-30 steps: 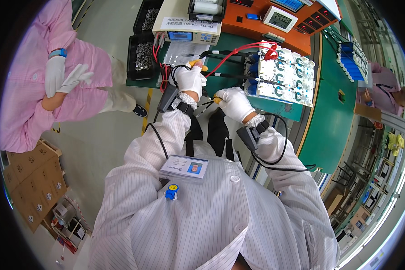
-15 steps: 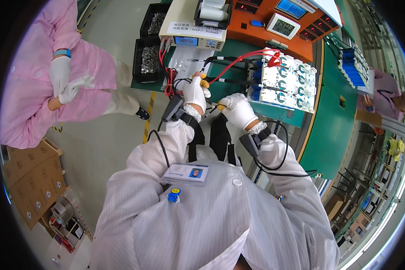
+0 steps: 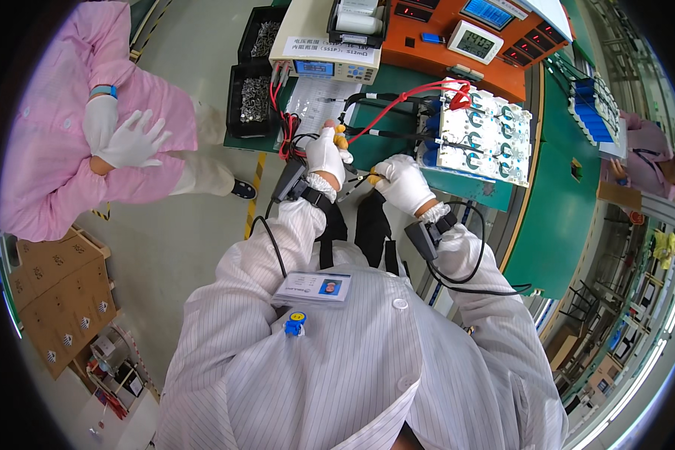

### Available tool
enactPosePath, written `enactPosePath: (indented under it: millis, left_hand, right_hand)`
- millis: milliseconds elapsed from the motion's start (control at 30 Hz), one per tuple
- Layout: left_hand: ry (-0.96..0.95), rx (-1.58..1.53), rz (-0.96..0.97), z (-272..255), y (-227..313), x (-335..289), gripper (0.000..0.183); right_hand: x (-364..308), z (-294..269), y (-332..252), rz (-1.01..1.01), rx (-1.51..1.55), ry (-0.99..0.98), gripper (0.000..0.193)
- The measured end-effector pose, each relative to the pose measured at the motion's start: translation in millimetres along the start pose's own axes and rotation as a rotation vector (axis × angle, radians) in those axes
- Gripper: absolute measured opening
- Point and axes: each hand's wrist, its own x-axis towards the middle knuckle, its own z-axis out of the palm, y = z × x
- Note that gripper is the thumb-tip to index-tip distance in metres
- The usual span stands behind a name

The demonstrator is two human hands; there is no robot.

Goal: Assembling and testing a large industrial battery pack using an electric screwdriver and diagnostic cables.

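My left hand [image 3: 326, 154], in a white glove, is closed around a probe with a yellow grip [image 3: 341, 138] whose red lead [image 3: 397, 101] runs to a red clip on the white and blue battery pack [image 3: 480, 133]. My right hand [image 3: 403, 182], also gloved, pinches a second yellow-tipped probe with a black lead [image 3: 371, 180]. Both hands hover at the near edge of the green bench [image 3: 555, 217], just left of the pack. A black device is strapped to each wrist.
A beige tester [image 3: 326, 52] and an orange instrument panel [image 3: 457, 45] stand at the back of the bench. Black bins of metal parts [image 3: 255, 90] sit left of it. A person in pink [image 3: 90, 142] stands at left. Cardboard boxes [image 3: 60, 292] lie lower left.
Both hands have drawn slightly back from the battery pack toward my body, still holding the probes. The person in pink has shifted their hands.
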Motion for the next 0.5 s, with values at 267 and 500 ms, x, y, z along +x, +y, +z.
enactPosePath:
  millis: [267,500]
  left_hand:
    - [0.037,0.077,-0.077,-1.0,0.3,0.7,0.026]
    - [0.054,0.088,-0.076,-0.4,-0.1,1.6,0.025]
  right_hand:
    - [-3.2,0.8,-0.9,0.012,0.008,0.014,0.016]
    - [-3.6,-1.2,-3.2,-0.009,0.006,0.027,0.017]
